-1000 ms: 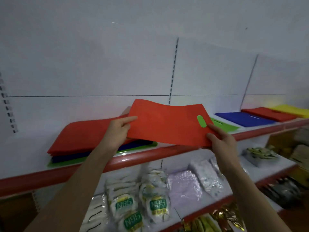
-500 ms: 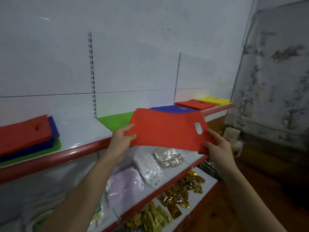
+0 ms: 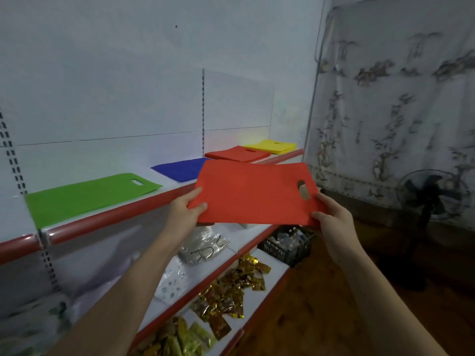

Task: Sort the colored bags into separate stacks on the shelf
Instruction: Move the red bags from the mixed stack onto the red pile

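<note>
While both hands pinch its edges, the red bag (image 3: 253, 194) hangs clear of the shelf (image 3: 115, 214).

Lower shelves, below the top shelf:
- Clear packet (image 3: 203, 246) with dark looped contents, on the second shelf close to its red front edge.
- White dotted packet (image 3: 171, 285), same shelf, left of and nearer than the clear packet.
- Gold foil packets (image 3: 234, 286), a loose heap on the third shelf behind its red front edge.
- Yellow-green foil packets (image 3: 185, 339), same shelf, at the bottom of the view.
- Black mesh crate (image 3: 288, 246), holding small pale items too blurred to name, at the right end of the third shelf.

Room:
- Pale hanging cloth (image 3: 401, 104) printed with branches, covering the right-hand wall.
- Dark standing fan (image 3: 431, 195), before the cloth.
- Wooden floor (image 3: 321, 312), right of the shelving.
</note>
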`<action>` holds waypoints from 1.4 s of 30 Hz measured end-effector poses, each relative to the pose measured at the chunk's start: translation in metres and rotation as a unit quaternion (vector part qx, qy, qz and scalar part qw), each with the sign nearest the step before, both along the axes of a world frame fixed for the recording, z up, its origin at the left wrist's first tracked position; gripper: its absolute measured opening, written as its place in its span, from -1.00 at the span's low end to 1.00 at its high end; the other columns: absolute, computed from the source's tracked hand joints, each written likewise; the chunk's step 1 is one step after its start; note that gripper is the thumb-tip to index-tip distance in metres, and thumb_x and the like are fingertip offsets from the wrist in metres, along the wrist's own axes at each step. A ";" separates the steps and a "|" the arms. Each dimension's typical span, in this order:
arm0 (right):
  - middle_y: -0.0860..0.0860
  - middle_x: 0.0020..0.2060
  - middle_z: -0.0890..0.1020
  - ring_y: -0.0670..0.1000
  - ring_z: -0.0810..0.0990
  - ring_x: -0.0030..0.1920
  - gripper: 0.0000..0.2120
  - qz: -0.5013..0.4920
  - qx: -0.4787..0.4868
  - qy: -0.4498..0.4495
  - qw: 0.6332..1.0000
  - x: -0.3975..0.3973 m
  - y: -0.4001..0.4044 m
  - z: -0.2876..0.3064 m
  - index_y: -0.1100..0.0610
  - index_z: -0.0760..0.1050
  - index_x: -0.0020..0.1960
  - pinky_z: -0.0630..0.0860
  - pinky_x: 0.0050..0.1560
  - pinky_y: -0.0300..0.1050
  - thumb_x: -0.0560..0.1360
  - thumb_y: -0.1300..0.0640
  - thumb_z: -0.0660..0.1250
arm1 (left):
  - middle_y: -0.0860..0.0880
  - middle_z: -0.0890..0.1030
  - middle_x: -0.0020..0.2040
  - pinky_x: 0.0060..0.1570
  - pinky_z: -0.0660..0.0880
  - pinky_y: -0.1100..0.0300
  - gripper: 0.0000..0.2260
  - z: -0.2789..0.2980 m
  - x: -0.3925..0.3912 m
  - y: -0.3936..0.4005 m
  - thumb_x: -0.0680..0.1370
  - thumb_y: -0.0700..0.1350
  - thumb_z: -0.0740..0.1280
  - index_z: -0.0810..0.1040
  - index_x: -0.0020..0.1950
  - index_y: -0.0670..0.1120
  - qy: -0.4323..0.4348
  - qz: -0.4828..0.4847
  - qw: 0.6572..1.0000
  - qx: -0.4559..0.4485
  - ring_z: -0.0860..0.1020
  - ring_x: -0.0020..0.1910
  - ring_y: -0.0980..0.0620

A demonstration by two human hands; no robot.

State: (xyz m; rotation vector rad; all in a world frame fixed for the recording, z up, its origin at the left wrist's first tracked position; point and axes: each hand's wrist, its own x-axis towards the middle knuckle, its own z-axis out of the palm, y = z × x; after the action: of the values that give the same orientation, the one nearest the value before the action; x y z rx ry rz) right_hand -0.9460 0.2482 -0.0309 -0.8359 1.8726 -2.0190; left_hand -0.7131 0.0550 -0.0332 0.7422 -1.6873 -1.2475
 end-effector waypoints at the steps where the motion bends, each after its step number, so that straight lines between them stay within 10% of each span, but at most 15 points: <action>1: 0.02 0.31 0.44 -0.01 0.57 0.11 -0.51 -0.008 0.002 0.001 1.000 -0.013 -0.003 0.000 0.05 0.38 0.47 0.59 0.05 -0.07 0.58 0.34 0.23 | -0.04 0.47 0.38 0.04 0.48 0.42 -0.55 0.000 -0.013 -0.004 0.57 -0.30 0.33 0.40 0.46 -0.14 -0.006 -0.001 1.000 -0.007 0.51 0.24 0.07; 5: 0.06 0.33 0.48 0.07 0.57 0.19 -0.49 -0.026 0.003 0.007 1.000 -0.067 -0.029 0.002 0.07 0.40 0.46 0.57 0.19 0.05 0.55 0.36 0.25 | 0.00 0.44 0.36 -0.21 0.53 0.46 -0.56 -0.003 -0.066 -0.029 0.58 -0.29 0.32 0.38 0.46 -0.13 -0.008 -0.020 1.000 -0.001 0.52 0.15 0.08; 10: 0.08 0.24 0.48 0.03 0.62 -0.06 -0.50 -0.026 0.023 -0.001 0.999 -0.135 -0.092 0.006 0.13 0.35 0.47 0.62 -0.27 -0.17 0.57 0.41 0.19 | -0.06 0.46 0.40 0.26 0.50 -0.08 -0.54 -0.004 -0.142 -0.099 0.56 -0.28 0.35 0.40 0.46 -0.11 -0.014 -0.024 1.000 0.002 0.52 0.26 -0.02; 19: 0.12 0.28 0.50 0.12 0.62 0.08 -0.48 -0.035 0.047 0.003 0.998 -0.260 -0.229 0.031 0.18 0.33 0.48 0.61 0.12 0.15 0.55 0.42 0.18 | -0.02 0.43 0.40 0.20 0.54 0.06 -0.54 0.013 -0.266 -0.231 0.56 -0.28 0.34 0.40 0.46 -0.10 -0.023 -0.012 1.000 0.017 0.51 0.26 -0.02; 22: 0.12 0.27 0.51 0.14 0.63 0.07 -0.48 -0.015 0.045 -0.005 0.999 -0.284 -0.262 0.034 0.18 0.33 0.48 0.64 0.04 0.07 0.54 0.44 0.18 | -0.07 0.41 0.44 0.14 0.57 -0.05 -0.53 0.016 -0.286 -0.260 0.57 -0.27 0.34 0.39 0.46 -0.08 -0.017 -0.006 0.999 0.041 0.55 0.22 -0.06; 26: 0.12 0.24 0.52 0.12 0.64 0.04 -0.48 0.007 0.050 -0.007 0.999 -0.320 -0.304 0.037 0.18 0.33 0.48 0.65 -0.03 0.01 0.55 0.44 0.19 | -0.04 0.37 0.44 -0.01 0.55 0.36 -0.56 0.022 -0.316 -0.286 0.59 -0.32 0.28 0.37 0.47 -0.14 -0.026 0.028 0.999 0.025 0.51 0.19 0.04; 30: 0.14 0.26 0.52 0.08 0.63 -0.02 -0.48 0.049 0.075 0.013 0.996 -0.362 -0.348 0.032 0.19 0.33 0.48 0.60 -0.22 -0.13 0.55 0.44 0.18 | -0.10 0.37 0.48 0.36 0.40 -0.05 -0.54 0.022 -0.340 -0.306 0.59 -0.30 0.29 0.35 0.49 -0.14 -0.049 0.077 0.996 0.006 0.43 0.36 -0.07; 36: 0.14 0.07 0.54 0.00 0.57 -0.29 -0.53 0.117 0.113 0.094 0.982 -0.421 -0.413 0.023 0.24 0.37 0.44 0.55 -0.42 -0.30 0.55 0.43 0.24 | -0.15 0.34 0.49 0.38 0.33 0.04 -0.53 0.014 -0.374 -0.318 0.58 -0.24 0.34 0.36 0.48 -0.20 -0.145 0.188 0.971 -0.043 0.40 0.40 -0.10; 42: 0.10 -0.01 0.63 0.02 0.59 -0.28 -0.62 0.177 0.162 0.226 0.944 -0.475 -0.465 0.019 0.21 0.53 0.31 0.59 -0.24 -0.05 0.50 0.33 0.27 | -0.17 0.38 0.46 0.36 0.34 0.03 -0.48 0.021 -0.411 -0.318 0.54 -0.20 0.38 0.34 0.48 -0.21 -0.222 0.264 0.938 -0.037 0.42 0.37 -0.12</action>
State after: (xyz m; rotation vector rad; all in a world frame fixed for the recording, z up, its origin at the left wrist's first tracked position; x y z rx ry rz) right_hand -1.4213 -0.2166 -0.0124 -1.5005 2.0133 -1.3342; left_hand -1.1239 -0.2633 -0.0124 1.3998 -1.7030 -0.6637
